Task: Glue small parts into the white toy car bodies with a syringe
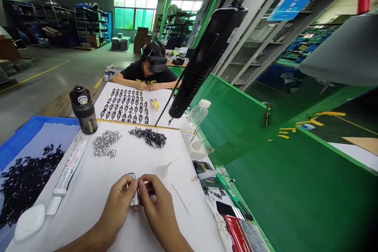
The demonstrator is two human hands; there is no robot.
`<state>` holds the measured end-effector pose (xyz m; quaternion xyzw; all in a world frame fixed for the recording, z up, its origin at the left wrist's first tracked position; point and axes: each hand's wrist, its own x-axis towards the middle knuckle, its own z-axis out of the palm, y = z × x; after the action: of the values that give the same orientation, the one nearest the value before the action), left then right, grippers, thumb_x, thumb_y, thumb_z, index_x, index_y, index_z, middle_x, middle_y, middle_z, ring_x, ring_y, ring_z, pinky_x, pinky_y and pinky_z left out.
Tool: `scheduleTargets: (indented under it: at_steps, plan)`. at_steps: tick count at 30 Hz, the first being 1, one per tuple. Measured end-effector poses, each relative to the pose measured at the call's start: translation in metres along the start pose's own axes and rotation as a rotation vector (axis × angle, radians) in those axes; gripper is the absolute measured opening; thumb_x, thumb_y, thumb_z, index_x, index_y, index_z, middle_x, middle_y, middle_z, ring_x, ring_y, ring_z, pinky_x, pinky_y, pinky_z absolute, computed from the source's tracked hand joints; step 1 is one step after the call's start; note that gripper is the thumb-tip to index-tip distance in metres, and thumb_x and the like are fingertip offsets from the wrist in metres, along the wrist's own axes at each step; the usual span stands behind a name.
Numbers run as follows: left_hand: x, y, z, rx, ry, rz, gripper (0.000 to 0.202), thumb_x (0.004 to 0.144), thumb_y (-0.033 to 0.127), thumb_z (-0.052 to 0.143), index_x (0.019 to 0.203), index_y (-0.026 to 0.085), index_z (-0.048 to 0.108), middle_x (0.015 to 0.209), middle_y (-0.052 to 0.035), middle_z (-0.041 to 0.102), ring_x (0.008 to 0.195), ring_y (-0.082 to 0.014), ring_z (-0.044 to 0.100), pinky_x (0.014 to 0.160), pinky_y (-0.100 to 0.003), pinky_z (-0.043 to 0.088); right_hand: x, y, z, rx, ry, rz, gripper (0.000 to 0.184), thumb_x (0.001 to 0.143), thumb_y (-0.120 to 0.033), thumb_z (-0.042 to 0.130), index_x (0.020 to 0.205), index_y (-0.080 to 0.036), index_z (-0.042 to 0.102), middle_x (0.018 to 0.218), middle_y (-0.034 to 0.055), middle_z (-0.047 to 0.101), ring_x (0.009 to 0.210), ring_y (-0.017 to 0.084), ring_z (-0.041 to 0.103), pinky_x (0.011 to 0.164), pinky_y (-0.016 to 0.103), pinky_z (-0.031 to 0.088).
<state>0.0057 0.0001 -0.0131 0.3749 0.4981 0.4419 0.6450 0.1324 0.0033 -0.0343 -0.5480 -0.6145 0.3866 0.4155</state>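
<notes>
left hand (118, 197); right hand (158, 200); silvery part (135, 200) held between; partly hidden

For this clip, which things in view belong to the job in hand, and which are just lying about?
Likely part of the job:
small silvery piece, in the left hand and right hand
pile of small metal parts
pile of black parts
hanging black tool, perhaps

Probably just lying about:
dark drinking bottle
rounded white case
clear bottle with white cap

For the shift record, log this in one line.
left hand: holding small silvery part | right hand: at same part, grip unclear | nearby: thin stick | beyond: nozzle bottle, silvery pin pile, black piece pile
</notes>
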Motion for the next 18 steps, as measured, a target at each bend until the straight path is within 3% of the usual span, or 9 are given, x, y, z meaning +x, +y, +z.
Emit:
scheduleTargets:
  at_steps: [5,18]
  plan:
    - [0.0022,-0.0004,0.0003,-0.001,0.022,-0.008,0.041,0.076,0.06,0.067,0.077,0.02,0.062,0.075,-0.0012,0.057,0.069,-0.0185,0.054,0.055,-0.028,0.046,-0.0009,0.0065,0.0049,0.042,0.057,-0.022,0.032,0.096,-0.05,0.05,0.094,-0.02,0.062,0.066,-0.0001,0.061,0.056,0.014,0.058,0.05,0.024,0.045]
    - [0.0032,-0.0018,-0.0004,0.011,0.022,-0.02,0.044,0.075,0.063,0.068,0.079,0.02,0.061,0.074,0.0008,0.053,0.069,-0.0168,0.052,0.055,-0.027,0.047,-0.0018,0.0042,0.0062,0.093,0.056,-0.004,0.03,0.096,-0.049,0.052,0.09,-0.021,0.059,0.065,-0.0003,0.061,0.057,0.014,0.058,0.052,0.025,0.047]
